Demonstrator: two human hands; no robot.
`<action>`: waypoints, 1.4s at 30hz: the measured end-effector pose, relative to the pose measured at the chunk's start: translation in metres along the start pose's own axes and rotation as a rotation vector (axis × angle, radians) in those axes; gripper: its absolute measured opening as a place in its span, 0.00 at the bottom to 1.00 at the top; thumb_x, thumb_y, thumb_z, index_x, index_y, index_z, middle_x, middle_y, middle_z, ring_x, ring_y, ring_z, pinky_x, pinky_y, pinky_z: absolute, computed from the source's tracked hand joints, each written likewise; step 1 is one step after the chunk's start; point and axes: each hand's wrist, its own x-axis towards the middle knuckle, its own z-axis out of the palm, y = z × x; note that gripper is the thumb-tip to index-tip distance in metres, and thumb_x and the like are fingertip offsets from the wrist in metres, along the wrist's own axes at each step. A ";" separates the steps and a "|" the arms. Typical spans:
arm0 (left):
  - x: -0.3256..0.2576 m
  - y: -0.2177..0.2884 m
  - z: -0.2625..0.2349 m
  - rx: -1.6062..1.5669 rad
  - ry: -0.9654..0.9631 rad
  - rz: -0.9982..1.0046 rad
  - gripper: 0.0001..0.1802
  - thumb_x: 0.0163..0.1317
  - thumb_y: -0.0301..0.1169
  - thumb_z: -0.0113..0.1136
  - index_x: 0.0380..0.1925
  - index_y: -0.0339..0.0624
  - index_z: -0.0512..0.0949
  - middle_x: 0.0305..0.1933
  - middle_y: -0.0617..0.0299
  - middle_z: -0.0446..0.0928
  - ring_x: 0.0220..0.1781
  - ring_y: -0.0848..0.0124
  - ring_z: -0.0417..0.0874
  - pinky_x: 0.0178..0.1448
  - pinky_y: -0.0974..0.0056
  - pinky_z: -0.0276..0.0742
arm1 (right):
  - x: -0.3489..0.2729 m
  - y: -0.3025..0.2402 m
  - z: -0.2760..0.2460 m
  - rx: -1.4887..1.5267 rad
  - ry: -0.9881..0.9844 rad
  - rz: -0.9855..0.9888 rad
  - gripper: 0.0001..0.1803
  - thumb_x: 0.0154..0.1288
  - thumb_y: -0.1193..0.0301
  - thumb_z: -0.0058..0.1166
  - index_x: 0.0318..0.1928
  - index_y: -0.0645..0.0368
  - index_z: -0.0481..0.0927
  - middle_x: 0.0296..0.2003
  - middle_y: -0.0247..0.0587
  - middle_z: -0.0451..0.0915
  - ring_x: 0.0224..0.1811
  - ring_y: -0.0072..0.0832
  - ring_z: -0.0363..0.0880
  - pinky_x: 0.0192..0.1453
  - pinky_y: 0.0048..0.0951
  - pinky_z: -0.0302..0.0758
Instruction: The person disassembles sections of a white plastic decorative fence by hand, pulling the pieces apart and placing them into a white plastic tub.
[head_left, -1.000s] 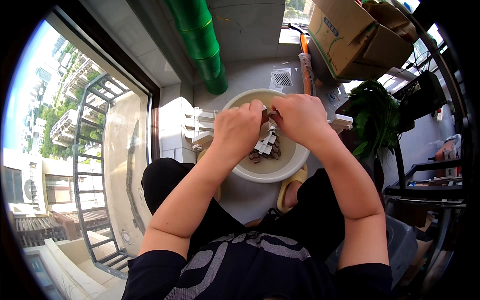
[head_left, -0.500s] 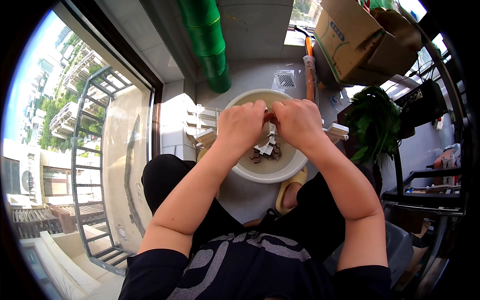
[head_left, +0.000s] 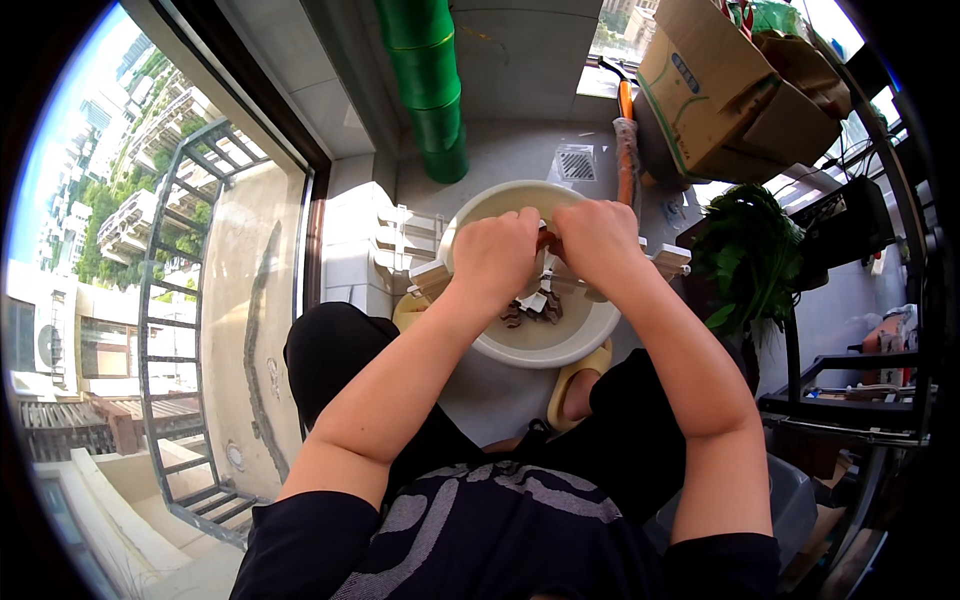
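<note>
1. The balcony floor (head_left: 500,150) under me is smooth pale grey concrete, with a small square slotted drain grate (head_left: 575,165) set into it.
2. A tall glass door (head_left: 240,300) with a dark frame runs down my left side; beyond it stands a dark metal railing (head_left: 165,300) of thin bars.
3. A ribbed, glossy green pipe (head_left: 430,80) rises from the floor just beyond the basin.
4. A creased brown cardboard box (head_left: 735,90) sits up to my right, flaps hanging open, and below it a leafy green plant (head_left: 755,255) spreads soft pointed leaves.
5. The round cream plastic basin (head_left: 535,345) sits on the floor in front of my knees, smooth-walled and shallow, with a white slatted plastic piece (head_left: 395,235) touching its left rim.
6. My left hand (head_left: 495,255) is curled into a tight fist over the basin, knuckles up, closed on something I cannot make out beneath it.
7. My right hand (head_left: 595,240) is bunched just beside it, the two nearly touching; its fingers are folded down on a small reddish-brown piece (head_left: 548,240) that shows between my hands.
8. More small dark brown and white bits (head_left: 530,310), irregular in shape, lie in the bottom of the basin right under my hands.
</note>
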 end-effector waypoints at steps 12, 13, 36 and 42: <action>0.009 -0.010 0.003 -0.002 -0.005 -0.040 0.11 0.58 0.37 0.51 0.23 0.42 0.73 0.24 0.54 0.77 0.28 0.53 0.78 0.30 0.52 0.71 | 0.003 0.003 0.020 0.010 0.009 0.000 0.04 0.49 0.73 0.53 0.24 0.52 0.82 0.25 0.41 0.81 0.31 0.36 0.82 0.32 0.32 0.76; 0.011 -0.012 0.005 -0.003 -0.028 -0.065 0.12 0.58 0.39 0.51 0.23 0.42 0.74 0.23 0.53 0.77 0.29 0.52 0.78 0.30 0.51 0.71 | 0.003 0.002 0.022 -0.014 0.030 -0.016 0.05 0.49 0.73 0.52 0.25 0.53 0.81 0.25 0.40 0.81 0.31 0.35 0.82 0.32 0.32 0.76; 0.024 -0.074 0.017 -0.230 -0.211 -0.533 0.23 0.61 0.50 0.48 0.27 0.42 0.79 0.31 0.49 0.79 0.38 0.52 0.79 0.40 0.52 0.72 | -0.005 -0.009 0.032 -0.165 0.144 -0.215 0.03 0.47 0.72 0.52 0.22 0.53 0.79 0.26 0.36 0.80 0.31 0.32 0.81 0.36 0.31 0.73; 0.027 -0.059 -0.003 -0.278 -0.131 -0.535 0.25 0.63 0.51 0.46 0.27 0.40 0.78 0.30 0.51 0.78 0.38 0.52 0.78 0.40 0.53 0.71 | 0.003 0.039 -0.006 0.042 -0.058 -0.003 0.11 0.47 0.63 0.62 0.28 0.56 0.79 0.26 0.37 0.79 0.33 0.39 0.79 0.37 0.38 0.73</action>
